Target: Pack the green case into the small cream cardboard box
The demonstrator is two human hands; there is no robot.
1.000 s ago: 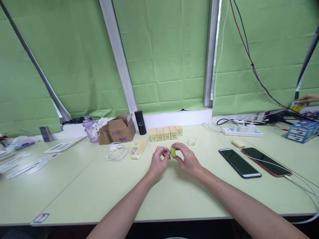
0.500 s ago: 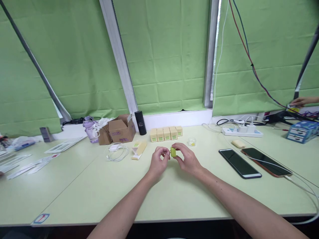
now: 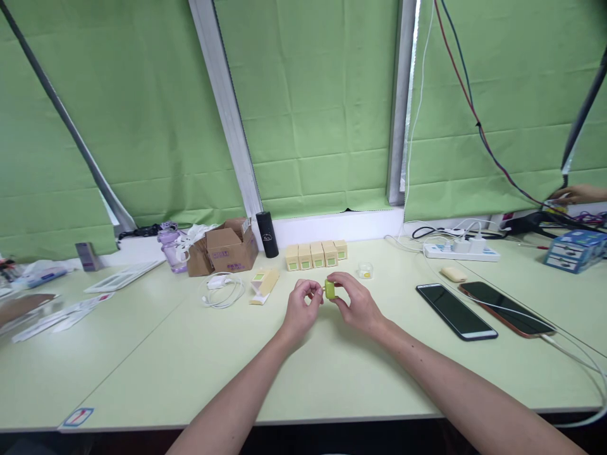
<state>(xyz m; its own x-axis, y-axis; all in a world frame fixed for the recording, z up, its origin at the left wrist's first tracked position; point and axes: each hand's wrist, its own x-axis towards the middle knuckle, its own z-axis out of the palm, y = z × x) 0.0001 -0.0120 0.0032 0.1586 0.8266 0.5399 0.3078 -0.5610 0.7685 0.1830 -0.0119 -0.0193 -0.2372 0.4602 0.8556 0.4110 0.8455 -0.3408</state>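
Over the middle of the table, my right hand (image 3: 358,303) holds a small yellow-green case (image 3: 330,289) with rounded corners between thumb and fingers. My left hand (image 3: 302,308) is closed in a pinch at the case's left side. A thin yellowish bit shows between those fingertips and the case, too small to name. Behind my hands stand several small cream boxes (image 3: 312,256) in a row. An opened cream box (image 3: 264,285) lies to the left of my left hand. Beyond my right hand sits a small clear container (image 3: 365,270) with something yellow in it.
A white charger with cable (image 3: 222,289), a cardboard box (image 3: 230,248) and a black cylinder (image 3: 267,234) are at left. On the right lie two phones (image 3: 456,311), a cream case (image 3: 454,274) and a power strip (image 3: 462,252). Other people's hands show at both edges.
My hands and the yellow-green case look the same as before. At the far left, another person's blurred hand has come further in over the papers.
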